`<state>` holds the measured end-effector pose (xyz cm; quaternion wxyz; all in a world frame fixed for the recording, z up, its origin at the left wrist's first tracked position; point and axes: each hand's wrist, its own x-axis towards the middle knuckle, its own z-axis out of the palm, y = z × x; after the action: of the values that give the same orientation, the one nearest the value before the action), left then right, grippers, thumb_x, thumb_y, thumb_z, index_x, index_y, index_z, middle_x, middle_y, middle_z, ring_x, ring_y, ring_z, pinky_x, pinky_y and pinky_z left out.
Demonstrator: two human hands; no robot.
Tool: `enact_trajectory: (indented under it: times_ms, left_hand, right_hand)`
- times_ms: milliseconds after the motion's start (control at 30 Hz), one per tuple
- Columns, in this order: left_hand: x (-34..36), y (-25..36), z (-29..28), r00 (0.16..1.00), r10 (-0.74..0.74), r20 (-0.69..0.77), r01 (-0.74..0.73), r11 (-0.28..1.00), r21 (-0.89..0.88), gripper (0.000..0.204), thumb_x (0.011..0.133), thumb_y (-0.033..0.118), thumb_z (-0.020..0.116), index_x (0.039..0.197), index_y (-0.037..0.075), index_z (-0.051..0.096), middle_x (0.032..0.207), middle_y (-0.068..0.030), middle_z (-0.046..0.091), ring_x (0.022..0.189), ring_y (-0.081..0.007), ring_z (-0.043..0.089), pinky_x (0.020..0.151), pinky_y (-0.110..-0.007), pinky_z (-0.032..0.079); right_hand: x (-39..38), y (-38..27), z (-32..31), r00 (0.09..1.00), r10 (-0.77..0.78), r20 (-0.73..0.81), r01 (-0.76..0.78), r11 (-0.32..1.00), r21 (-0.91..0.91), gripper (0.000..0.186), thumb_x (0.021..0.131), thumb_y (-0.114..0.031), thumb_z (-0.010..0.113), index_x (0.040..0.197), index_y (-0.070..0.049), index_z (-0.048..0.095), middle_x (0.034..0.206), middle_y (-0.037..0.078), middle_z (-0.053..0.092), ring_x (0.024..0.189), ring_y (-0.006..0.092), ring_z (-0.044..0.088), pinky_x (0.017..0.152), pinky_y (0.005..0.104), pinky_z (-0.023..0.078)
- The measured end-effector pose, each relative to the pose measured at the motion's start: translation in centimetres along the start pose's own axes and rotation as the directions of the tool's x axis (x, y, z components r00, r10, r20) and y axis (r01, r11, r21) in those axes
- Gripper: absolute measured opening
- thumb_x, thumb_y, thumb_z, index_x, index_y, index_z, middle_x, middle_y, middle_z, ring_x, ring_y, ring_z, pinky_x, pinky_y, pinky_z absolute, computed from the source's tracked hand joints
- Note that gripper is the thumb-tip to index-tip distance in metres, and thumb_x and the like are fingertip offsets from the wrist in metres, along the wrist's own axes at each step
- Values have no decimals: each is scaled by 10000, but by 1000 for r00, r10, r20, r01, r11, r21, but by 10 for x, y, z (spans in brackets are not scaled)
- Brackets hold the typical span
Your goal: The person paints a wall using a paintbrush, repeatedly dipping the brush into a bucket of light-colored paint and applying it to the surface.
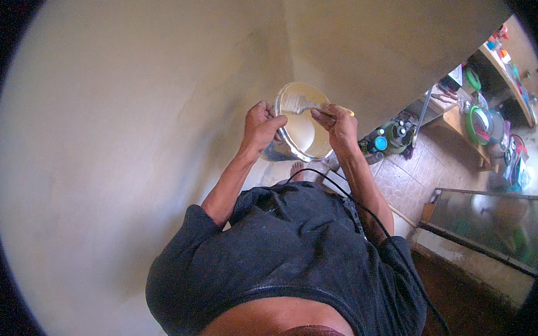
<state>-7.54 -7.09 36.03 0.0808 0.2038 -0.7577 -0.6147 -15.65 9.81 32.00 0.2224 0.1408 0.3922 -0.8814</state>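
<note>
A round bucket (294,150) with a pale, smeared inside is held up in front of my body, with pale liquid or coating (299,130) at its bottom. My left hand (262,129) grips its left rim, thumb over the edge. Over the right side of the opening, my right hand (338,124) is closed around a small hand tool (305,109). The tool's pale, coated head points left into the bucket, and a yellow end shows beyond my fingers. Whether it is a brush or a scraper, I cannot tell.
Plastered walls (133,114) meet in a corner just ahead. To the right, dark bottles (398,133) stand on a tiled floor (410,168) near a wooden bench (459,131) with basins. A glass-panelled frame (488,225) lies at lower right. A black cable (363,205) crosses my right arm.
</note>
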Motion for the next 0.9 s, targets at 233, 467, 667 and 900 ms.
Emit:
enact_trajectory:
  times_ms: [233,467,667,900]
  left_hand:
    - [2,1,1,999,-25,-25,24,999,-29,184,694,48,647,742,10,473,616,-71,535,438,-118,536,349,-253,453]
    - [5,-4,0,1000,-30,8,30,1000,-3,178,681,49,643,735,7,478,602,-58,535,440,-117,534,364,-255,461]
    - [4,1,-2,999,-35,8,34,996,77,197,679,97,655,764,8,501,624,-79,539,478,-164,545,403,-295,459]
    - [14,-15,2,949,289,-123,-179,818,547,313,636,228,725,735,6,528,723,-167,560,708,-328,550,650,-435,432]
  right_hand:
    - [16,4,-27,990,-14,141,23,998,-62,226,856,-69,549,982,117,528,973,216,605,855,279,640,835,354,526]
    - [19,-38,-42,827,-297,478,562,468,-682,190,754,-99,687,919,-5,683,929,93,687,813,161,648,742,286,509]
    - [32,-38,-39,606,-349,714,782,99,-616,215,746,-54,669,961,-48,681,964,114,679,838,244,662,744,322,521]
    - [44,-20,-60,654,-548,521,648,52,-759,159,811,-164,614,821,-20,680,799,79,683,749,168,646,691,315,510]
